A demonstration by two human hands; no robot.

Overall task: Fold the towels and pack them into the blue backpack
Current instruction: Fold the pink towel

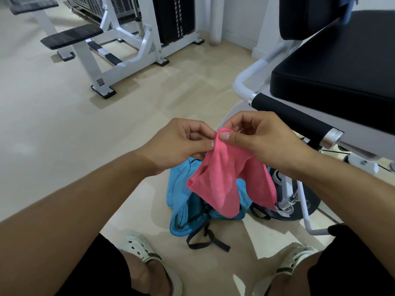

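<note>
Hands meet at the middle of the head view, both holding one pink towel (226, 180) up in the air. The left hand (181, 142) pinches the towel's top edge between thumb and curled fingers, and the right hand (258, 137) pinches the same bunched edge just beside it, thumb pressed on the cloth with the other fingers curled behind. The two thumbs are nearly touching. From that pinch the towel hangs down in loose, doubled folds, its lower corners spreading apart.

Directly below the towel, the blue backpack (181, 201) lies slumped on the pale tiled floor (64, 124), partly hidden by the hanging cloth. Its black straps (203, 242) trail out over the tiles toward the person's feet, which wear white perforated clogs (149, 259) on either side of the bag.

To the right stands a gym machine with a black padded seat (342, 67) and a black foam-covered bar (295, 120) ending in a chrome cap. A bit of blue cloth (349, 11) hangs at the top right, behind the seat's backrest; what it is cannot be told. At the upper left stands a white-framed weight machine (128, 50) with dark pads.
</note>
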